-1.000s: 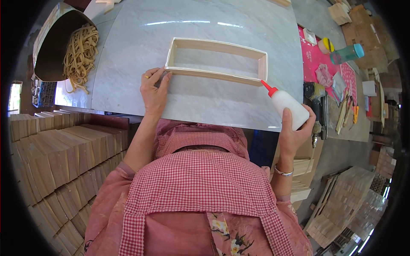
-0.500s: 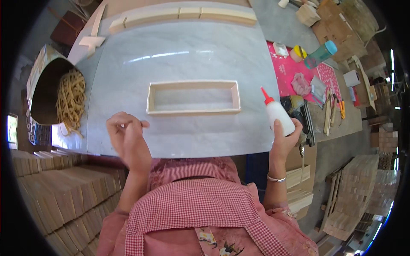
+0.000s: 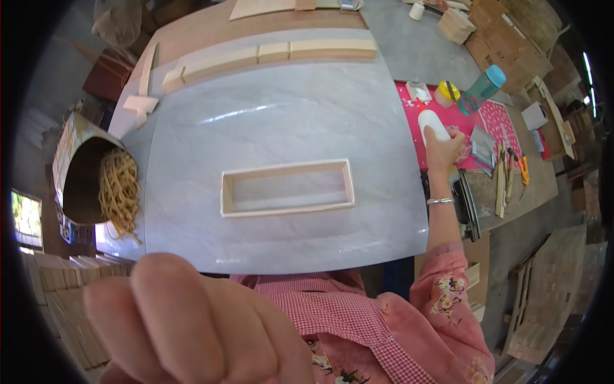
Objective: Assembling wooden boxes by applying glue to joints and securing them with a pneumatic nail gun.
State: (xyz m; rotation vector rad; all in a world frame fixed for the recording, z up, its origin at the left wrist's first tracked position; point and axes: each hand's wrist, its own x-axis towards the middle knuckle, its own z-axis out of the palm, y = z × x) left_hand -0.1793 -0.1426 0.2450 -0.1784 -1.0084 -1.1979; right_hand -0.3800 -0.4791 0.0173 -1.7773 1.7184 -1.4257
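Note:
A shallow rectangular wooden frame (image 3: 288,187) lies on the grey marble-look tabletop (image 3: 268,121), with no hand on it. My right hand (image 3: 442,148) reaches out to the right over the pink mat (image 3: 448,118) and is closed around a white glue bottle (image 3: 432,125). My left hand (image 3: 192,323) is raised very close to the camera, large and blurred, its fingers curled shut with nothing seen in them.
Long wooden strips (image 3: 275,54) and small offcuts (image 3: 142,102) lie along the table's far edge. A box of tan rubber bands (image 3: 118,192) sits at left. A teal bottle (image 3: 481,89), a yellow-lidded jar (image 3: 446,94), tools (image 3: 505,173) and wood stacks (image 3: 543,301) are at right.
My right hand carried the glue bottle away from the frame to the pink mat. My left hand left the table and rose close to the camera. The view shifted so the frame sits lower.

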